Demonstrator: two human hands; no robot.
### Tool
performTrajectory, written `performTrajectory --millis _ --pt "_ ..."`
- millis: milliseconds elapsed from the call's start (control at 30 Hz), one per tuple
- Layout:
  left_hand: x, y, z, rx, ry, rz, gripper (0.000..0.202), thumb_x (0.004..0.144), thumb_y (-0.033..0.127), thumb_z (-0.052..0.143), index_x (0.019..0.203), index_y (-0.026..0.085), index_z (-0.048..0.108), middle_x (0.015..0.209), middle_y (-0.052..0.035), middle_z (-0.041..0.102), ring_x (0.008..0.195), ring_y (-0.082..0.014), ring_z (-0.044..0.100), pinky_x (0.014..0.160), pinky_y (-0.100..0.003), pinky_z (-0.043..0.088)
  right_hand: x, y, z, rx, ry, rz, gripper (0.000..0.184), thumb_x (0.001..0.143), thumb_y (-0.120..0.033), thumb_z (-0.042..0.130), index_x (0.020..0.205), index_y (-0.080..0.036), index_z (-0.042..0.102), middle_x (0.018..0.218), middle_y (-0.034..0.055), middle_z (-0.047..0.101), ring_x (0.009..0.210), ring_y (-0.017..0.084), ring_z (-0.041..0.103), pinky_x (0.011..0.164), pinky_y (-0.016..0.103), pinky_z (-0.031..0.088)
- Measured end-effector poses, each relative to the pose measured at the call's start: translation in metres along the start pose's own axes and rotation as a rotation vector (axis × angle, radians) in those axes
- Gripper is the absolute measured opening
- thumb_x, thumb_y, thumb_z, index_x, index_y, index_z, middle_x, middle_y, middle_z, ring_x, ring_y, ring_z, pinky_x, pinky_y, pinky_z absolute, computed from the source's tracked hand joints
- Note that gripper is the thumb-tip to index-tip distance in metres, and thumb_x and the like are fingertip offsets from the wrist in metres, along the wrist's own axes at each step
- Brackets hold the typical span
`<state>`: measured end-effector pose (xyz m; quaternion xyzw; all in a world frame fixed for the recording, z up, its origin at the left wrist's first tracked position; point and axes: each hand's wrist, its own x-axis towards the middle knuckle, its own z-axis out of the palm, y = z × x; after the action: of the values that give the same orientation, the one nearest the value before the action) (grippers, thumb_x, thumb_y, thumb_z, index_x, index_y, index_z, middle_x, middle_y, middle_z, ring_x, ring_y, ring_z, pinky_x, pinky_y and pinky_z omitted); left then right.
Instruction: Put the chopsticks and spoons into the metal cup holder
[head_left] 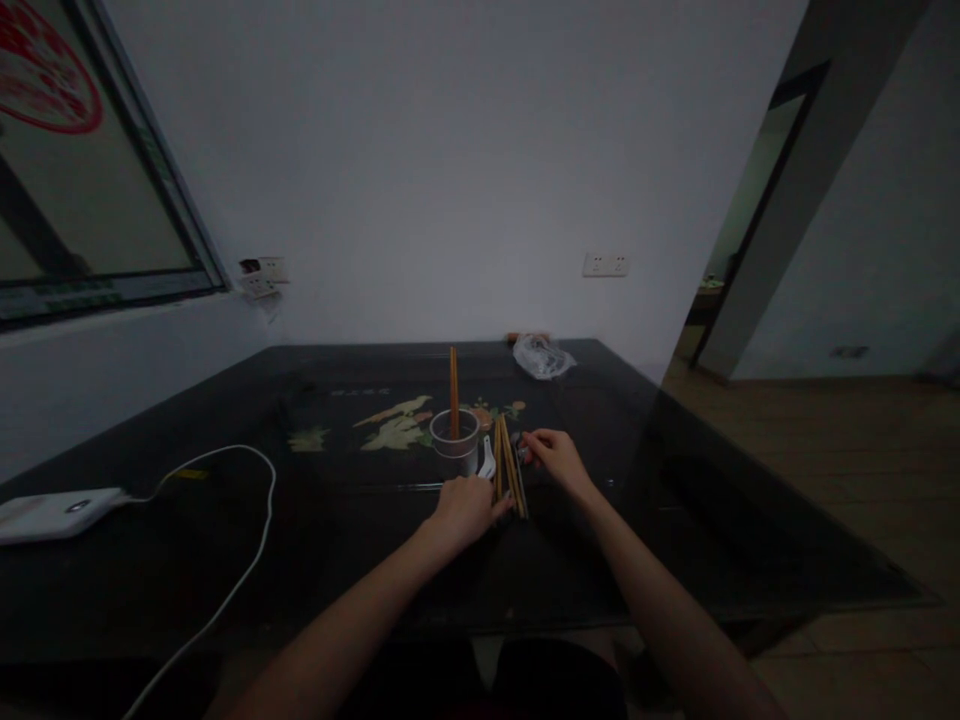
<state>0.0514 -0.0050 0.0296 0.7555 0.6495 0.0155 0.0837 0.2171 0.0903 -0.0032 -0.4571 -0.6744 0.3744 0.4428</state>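
A small pale cup (pixel 454 440) stands on the dark table (pixel 337 540) with one chopstick (pixel 454 392) upright in it. Just right of the cup lies a bundle of several wooden chopsticks (pixel 510 466), and a white spoon (pixel 487 462) lies beside them. My left hand (pixel 466 510) rests at the near end of the bundle, fingers curled against it. My right hand (pixel 553 455) is at the bundle's right side, its fingers pinched on something small that I cannot make out.
A white power bank (pixel 56 512) with a white cable (pixel 225 560) lies at the left. A crumpled clear plastic bag (pixel 541 357) sits at the table's far edge by the wall. The table's right edge borders a wooden floor and a doorway.
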Motion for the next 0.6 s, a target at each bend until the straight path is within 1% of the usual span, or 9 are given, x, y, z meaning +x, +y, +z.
performTrajectory --millis 300,467,600 --pt "-0.0032 -0.0067 0.0025 0.027 0.003 0.064 0.048 0.086 0.051 0.035 0.093 0.015 0.066 0.091 -0.0162 0.069 0.086 -0.0300 0.066 0.073 -0.038 0.049 -0.0007 0.0009 0.0007 -0.038 -0.002 -0.017 0.031 0.080 -0.041 0.052 0.069 -0.015 0.065 0.052 0.0008 0.061 0.041 0.010 0.048 0.044 0.020 0.037" --pt "-0.0049 -0.0050 0.0030 0.056 0.009 0.070 0.041 0.084 0.045 0.039 0.088 0.017 0.068 0.088 -0.0153 0.070 0.085 -0.0289 0.067 0.074 -0.037 0.049 0.0001 0.0025 0.0010 -0.055 -0.004 -0.020 0.031 0.081 -0.040 0.052 0.069 -0.015 0.065 0.051 0.0008 0.061 0.041 0.010 0.048 0.044 0.020 0.036" --pt "-0.0046 -0.0025 0.0058 0.088 0.042 0.079 0.038 0.083 0.040 0.040 0.089 0.015 0.068 0.087 -0.0160 0.070 0.084 -0.0299 0.067 0.073 -0.038 0.050 -0.0007 0.0010 0.0013 -0.061 -0.007 -0.020 0.031 0.081 -0.041 0.052 0.069 -0.015 0.065 0.051 0.0006 0.060 0.041 0.010 0.047 0.044 0.021 0.036"
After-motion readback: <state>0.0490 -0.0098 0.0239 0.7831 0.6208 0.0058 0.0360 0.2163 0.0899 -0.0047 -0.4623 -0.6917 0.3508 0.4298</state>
